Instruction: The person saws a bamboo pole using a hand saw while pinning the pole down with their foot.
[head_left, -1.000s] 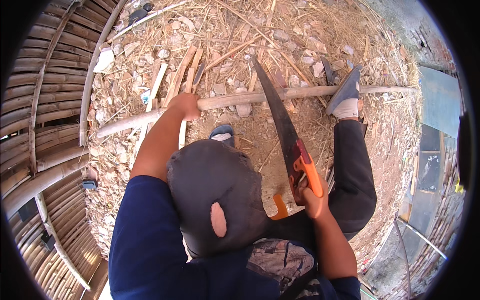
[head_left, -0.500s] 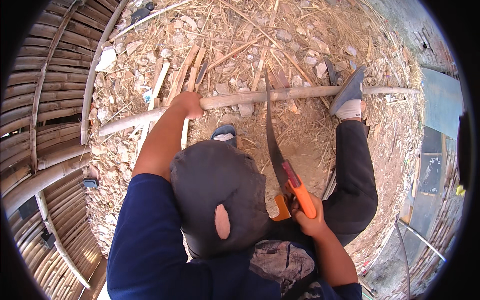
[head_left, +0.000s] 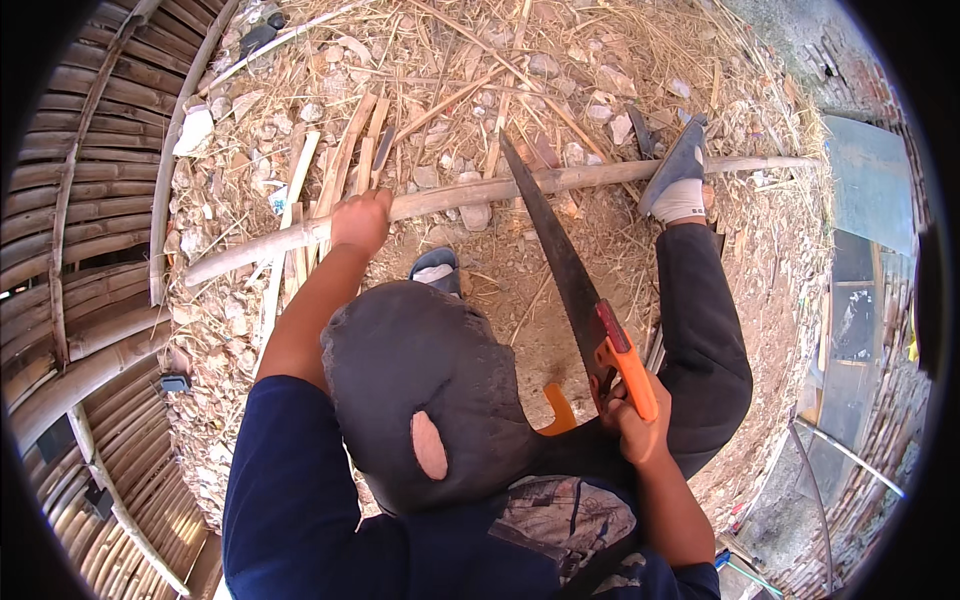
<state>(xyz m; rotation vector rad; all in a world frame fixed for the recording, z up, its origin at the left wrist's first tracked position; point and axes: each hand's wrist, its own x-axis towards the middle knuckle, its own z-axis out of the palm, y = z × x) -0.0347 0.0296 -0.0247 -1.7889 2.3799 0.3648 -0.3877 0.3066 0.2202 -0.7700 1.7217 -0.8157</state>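
A long pale bamboo pole lies crosswise over the ground. My left hand is closed round it left of the middle. At lower right, my right hand grips a handsaw by its orange handle. The saw's dark blade tilts up and left, its tip beyond the pole; I cannot tell whether it touches the bamboo. My right foot, in a dark slipper, rests on the pole's right part. A curved orange piece shows left of the saw handle; whether it belongs to the saw is unclear.
Split bamboo strips lie among straw and stones beyond my left hand. A bamboo slat wall stands on the left. On the right are a bluish panel and a rough wall. Another slipper shows below the pole.
The saw has turned so its blade leans further left, with its tip shifted left and its handle right. My left hand still holds the pole. The whole view has shifted slightly.
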